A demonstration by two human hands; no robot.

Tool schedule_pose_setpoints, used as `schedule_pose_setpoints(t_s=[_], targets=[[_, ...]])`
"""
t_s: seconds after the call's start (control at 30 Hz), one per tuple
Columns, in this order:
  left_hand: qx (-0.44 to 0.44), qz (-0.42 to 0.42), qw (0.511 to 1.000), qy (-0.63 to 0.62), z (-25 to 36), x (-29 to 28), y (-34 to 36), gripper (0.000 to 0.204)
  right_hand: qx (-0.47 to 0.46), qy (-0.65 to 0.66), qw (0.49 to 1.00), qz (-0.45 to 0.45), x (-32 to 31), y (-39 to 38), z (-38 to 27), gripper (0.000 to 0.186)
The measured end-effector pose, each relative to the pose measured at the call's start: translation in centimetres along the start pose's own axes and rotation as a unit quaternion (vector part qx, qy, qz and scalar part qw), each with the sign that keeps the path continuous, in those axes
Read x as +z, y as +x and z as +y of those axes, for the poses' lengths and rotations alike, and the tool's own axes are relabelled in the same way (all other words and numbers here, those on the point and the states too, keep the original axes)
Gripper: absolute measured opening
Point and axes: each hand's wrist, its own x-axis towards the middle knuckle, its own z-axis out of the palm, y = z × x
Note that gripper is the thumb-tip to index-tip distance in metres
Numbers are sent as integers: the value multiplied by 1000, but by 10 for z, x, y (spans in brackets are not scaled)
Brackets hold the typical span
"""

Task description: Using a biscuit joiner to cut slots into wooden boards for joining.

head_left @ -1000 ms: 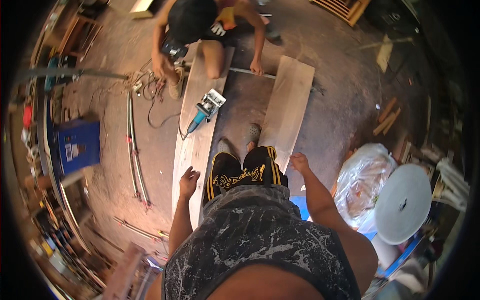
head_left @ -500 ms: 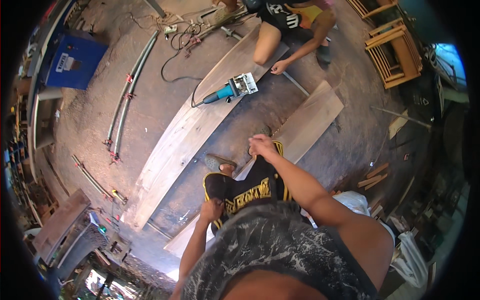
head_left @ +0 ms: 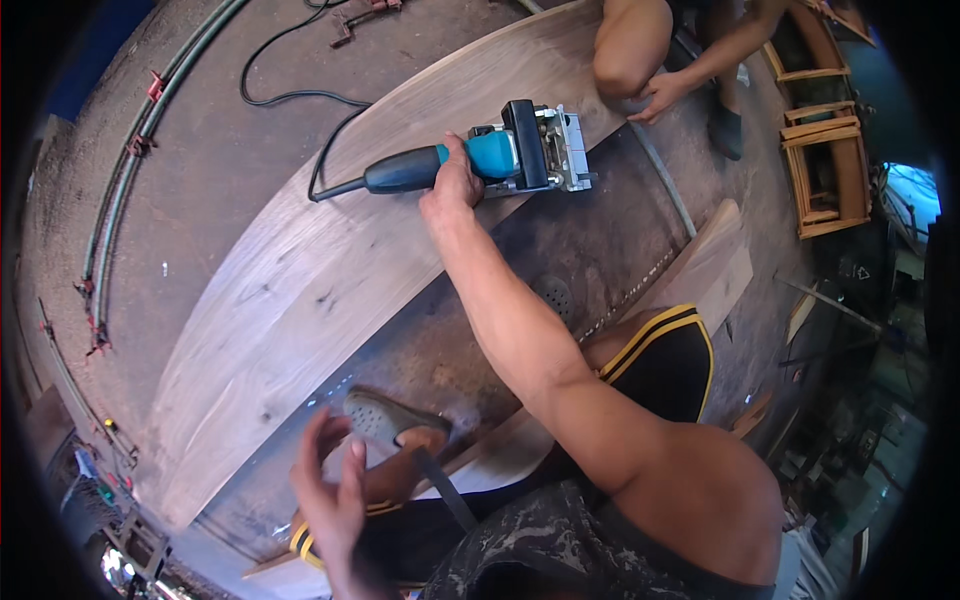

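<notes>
My right hand (head_left: 452, 178) grips the teal and black power tool (head_left: 476, 158) by its body, with the tool lying on a long pale wooden board (head_left: 270, 310). Its metal front end points right, and a black cord (head_left: 332, 138) loops away from its rear. My left hand (head_left: 328, 470) is in the air over my sandaled foot (head_left: 385, 415), its fingers apart and curved, holding nothing that I can see. A second board (head_left: 722, 272) lies to the right, partly behind my leg.
A co-worker's bent knee (head_left: 628, 55) and hand (head_left: 660, 95) are at the far end of the board. Pipe clamps (head_left: 150, 117) lie on the floor at left. Wooden chair-like frames (head_left: 825, 175) stand at right. A metal bar (head_left: 662, 175) lies between the boards.
I have bent down closer to the board and turned. My right hand moved forward and took hold of the tool. My left hand has come off my shorts with fingers spreading.
</notes>
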Motion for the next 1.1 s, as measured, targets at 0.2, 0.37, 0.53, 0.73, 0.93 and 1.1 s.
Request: schedule_pose_setpoints(t_s=[0.2,0.37,0.53,0.73,0.93,1.1], targets=[[246,-33,965,87,-15,-12,-86,57,-32,-51,997,-54,-42,9,-7,55],[315,85,935,136,-34,7,-115,50,-108,-283,950,-82,-129,-2,-18,53],[392,63,900,179,-42,19,-122,53,-60,-476,811,-335,-190,1,-115,32],[381,86,899,197,-61,23,-124,50,-409,-757,367,-354,-214,-22,-291,42],[360,90,912,175,-56,30,-113,40,-416,-739,433,-306,-303,86,-309,52],[319,33,922,216,-41,36,-90,39,-415,-705,466,-337,-342,101,-286,50]])
